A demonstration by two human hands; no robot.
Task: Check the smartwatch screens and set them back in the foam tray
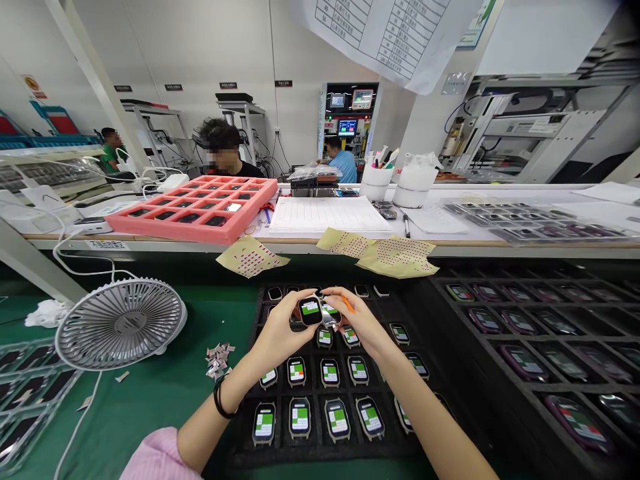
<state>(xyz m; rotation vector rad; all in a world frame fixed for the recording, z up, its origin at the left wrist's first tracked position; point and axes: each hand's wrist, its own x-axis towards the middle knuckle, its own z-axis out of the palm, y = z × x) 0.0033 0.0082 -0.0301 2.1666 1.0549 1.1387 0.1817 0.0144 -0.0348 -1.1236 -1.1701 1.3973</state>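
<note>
While lit, a black-framed smartwatch point(310, 311) with green-and-white screen

Left hand point(277, 335) gripping lit smartwatch point(310, 311), right hand point(358, 325) against it, above black tray point(245, 448) of watches.

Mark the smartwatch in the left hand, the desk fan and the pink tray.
Smartwatch point(310, 311), head view, on its green screen.
Desk fan point(120, 325), head view, on its grey grille.
Pink tray point(170, 231), head view, on its front rim.
</note>
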